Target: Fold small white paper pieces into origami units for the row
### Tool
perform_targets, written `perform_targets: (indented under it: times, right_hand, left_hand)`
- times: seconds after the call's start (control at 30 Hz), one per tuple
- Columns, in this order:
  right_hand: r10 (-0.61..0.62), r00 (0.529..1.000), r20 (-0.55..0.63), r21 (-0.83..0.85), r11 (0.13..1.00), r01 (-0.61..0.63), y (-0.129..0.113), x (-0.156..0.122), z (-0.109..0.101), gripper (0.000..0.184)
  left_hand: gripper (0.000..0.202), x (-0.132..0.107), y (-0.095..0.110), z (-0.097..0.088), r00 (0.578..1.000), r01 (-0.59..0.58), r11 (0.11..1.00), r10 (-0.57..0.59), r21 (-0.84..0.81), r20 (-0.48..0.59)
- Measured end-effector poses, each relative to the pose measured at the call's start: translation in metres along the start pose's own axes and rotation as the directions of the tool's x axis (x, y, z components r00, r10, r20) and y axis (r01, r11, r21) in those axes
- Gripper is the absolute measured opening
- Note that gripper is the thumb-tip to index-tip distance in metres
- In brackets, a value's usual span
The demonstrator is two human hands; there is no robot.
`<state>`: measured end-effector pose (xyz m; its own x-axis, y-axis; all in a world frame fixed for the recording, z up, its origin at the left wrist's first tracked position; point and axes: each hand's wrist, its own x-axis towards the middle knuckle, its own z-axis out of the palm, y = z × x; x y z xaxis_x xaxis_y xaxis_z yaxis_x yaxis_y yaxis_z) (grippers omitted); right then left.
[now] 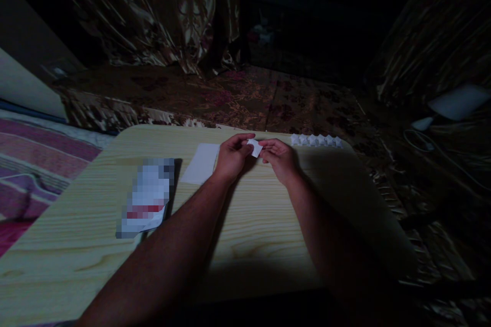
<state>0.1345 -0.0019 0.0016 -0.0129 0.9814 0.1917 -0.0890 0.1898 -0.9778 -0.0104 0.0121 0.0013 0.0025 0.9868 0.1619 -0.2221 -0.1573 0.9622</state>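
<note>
Between my two hands, above the far part of the wooden table [245, 235], is a small piece of folded white paper [255, 148]. My left hand [233, 156] pinches its left side, with the thumb over the front. The fingers of my right hand [279, 157] are closed on its right edge. A flat stack or sheet of white paper [202, 163] lies just left of my left hand. Along the far right edge of the table stands a row of several small white folded paper pieces [316, 140], close to one another.
On the table's left lies a blurred-out whitish object [148, 196] with a red band. Striped bedding [46, 163] borders the table's left side. Behind is a patterned cloth-covered ledge [245, 94] below curtains [172, 10]. A pale lamp-like object with a cable [458, 102] is at the right.
</note>
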Motion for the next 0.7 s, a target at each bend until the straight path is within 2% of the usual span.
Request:
perform_targets:
  times: [0.27, 0.5, 0.7]
  right_hand:
    - [0.015, 1.0, -0.016, 0.0, 1.0, -0.015, 0.0007, 0.0006, 0.0002, 0.028]
    - [0.035, 0.995, -0.094, -0.053, 0.998, -0.041, 0.0062, 0.0037, -0.0012, 0.027]
    - [0.024, 0.997, -0.076, -0.033, 0.999, -0.027, 0.0058, 0.0031, -0.0023, 0.028]
  left_hand:
    - [0.048, -0.0009, 0.0005, 0.0003, 0.999, 0.003, 0.999, -0.004, 0.032, 0.038]
    - [0.04, -0.0031, 0.0021, 0.0025, 0.998, 0.017, 0.996, -0.022, 0.089, 0.053]
    - [0.034, -0.0043, 0.0044, 0.0035, 0.998, 0.013, 0.994, -0.02, 0.108, 0.063]
